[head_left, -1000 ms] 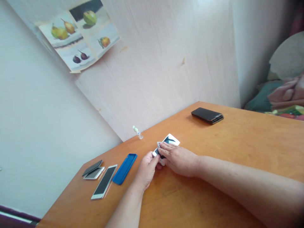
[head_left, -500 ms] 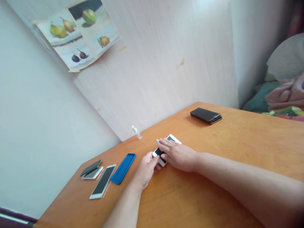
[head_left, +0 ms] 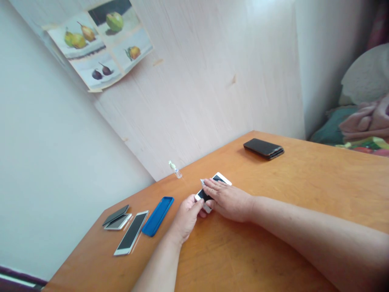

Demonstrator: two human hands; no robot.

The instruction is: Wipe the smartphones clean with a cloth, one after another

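Under your fingers spreads the orange-brown wooden table (head_left: 258,251). Your right hand (head_left: 227,199) lies nearly flat, fingers straight and close together; your left hand (head_left: 187,215) is half closed, thumb uppermost. Between their fingers sits the white-edged, black-screened rectangular phone (head_left: 204,196), its near end pinched by the left, its middle covered by the right. Past the right fingertips pokes a small whitish scrap (head_left: 202,182), material unclear.

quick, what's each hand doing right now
Left hand: closed, holding the near end of the white phone.
Right hand: open, laid across it over something pale, mostly hidden.
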